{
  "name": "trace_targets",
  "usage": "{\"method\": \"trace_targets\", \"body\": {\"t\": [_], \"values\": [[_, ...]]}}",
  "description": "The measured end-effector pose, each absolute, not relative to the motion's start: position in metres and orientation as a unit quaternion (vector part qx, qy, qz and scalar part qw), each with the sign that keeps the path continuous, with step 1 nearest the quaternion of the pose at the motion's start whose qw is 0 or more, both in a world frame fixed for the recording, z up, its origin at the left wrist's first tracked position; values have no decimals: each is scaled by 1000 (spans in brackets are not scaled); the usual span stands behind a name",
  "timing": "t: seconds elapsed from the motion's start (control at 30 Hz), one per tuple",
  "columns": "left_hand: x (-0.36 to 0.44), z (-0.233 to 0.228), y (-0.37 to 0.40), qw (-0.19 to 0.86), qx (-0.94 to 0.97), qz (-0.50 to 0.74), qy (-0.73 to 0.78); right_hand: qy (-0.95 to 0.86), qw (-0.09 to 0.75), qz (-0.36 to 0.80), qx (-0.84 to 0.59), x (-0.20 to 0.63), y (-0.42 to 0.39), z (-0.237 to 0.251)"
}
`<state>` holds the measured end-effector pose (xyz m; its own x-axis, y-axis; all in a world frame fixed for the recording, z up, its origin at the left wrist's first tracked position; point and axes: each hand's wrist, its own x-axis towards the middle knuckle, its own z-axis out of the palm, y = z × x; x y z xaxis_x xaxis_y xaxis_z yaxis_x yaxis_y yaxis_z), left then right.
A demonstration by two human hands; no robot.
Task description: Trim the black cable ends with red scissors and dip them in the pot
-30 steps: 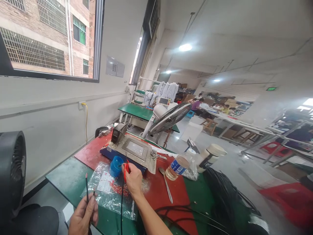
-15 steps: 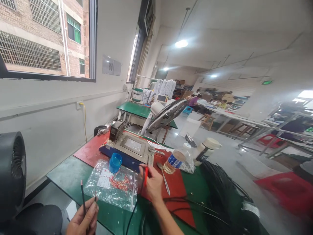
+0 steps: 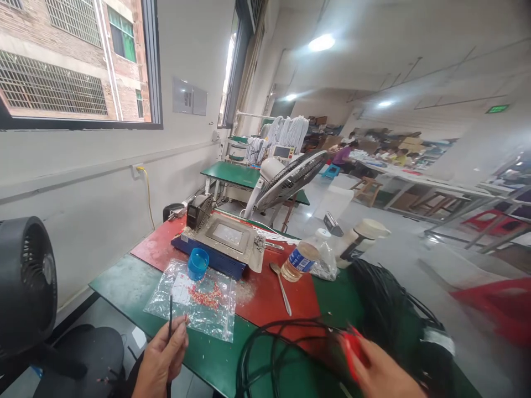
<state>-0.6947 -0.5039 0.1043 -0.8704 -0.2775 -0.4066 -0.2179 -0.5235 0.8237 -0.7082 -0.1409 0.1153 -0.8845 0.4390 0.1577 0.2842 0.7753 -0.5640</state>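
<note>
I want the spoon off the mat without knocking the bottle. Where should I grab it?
Grip the spoon by its handle end, nearest you, coming from above. It lies flat on the red mat with its bowl up beside the bottle, so the handle end has more room.

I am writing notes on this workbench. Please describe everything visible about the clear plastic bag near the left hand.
The clear plastic bag is a thin, glossy, wrinkled film pouch lying flat on the green part of the table, its far edge reaching the red mat. Inside show a white paper slip and a scatter of small red pieces. A blue cup stands at its far edge. The left hand, pinching a thin black wire, is just at its near edge.
</note>
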Motion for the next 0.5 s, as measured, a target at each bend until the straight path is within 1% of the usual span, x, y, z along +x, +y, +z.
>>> {"method": "trace_targets", "body": {"t": [0.03, 0.1, 0.17, 0.27, 0.37, 0.43, 0.5], "values": [[-694, 107, -502, 19, 244, -829, -504, -924, 133, 311, -180, -710, -160, 114], [-692, 113, -501, 15, 219, -813, -539, -900, 76, 426, -57, -715, -206, 113], [-690, 118, -500, 2, 200, -800, -565, -881, 11, 470, 51, -721, -252, 116], [-689, 120, -502, -1, 198, -788, -583, -877, -69, 456, 136, -723, -303, 129], [-691, 116, -504, 17, 196, -785, -587, -866, -130, 443, 194, -720, -329, 138], [-693, 110, -506, 21, 191, -781, -594, -868, -157, 422, 208, -718, -336, 138], [-696, 105, -509, 8, 181, -776, -604, -874, -163, 406, 211, -719, -340, 135]]}}
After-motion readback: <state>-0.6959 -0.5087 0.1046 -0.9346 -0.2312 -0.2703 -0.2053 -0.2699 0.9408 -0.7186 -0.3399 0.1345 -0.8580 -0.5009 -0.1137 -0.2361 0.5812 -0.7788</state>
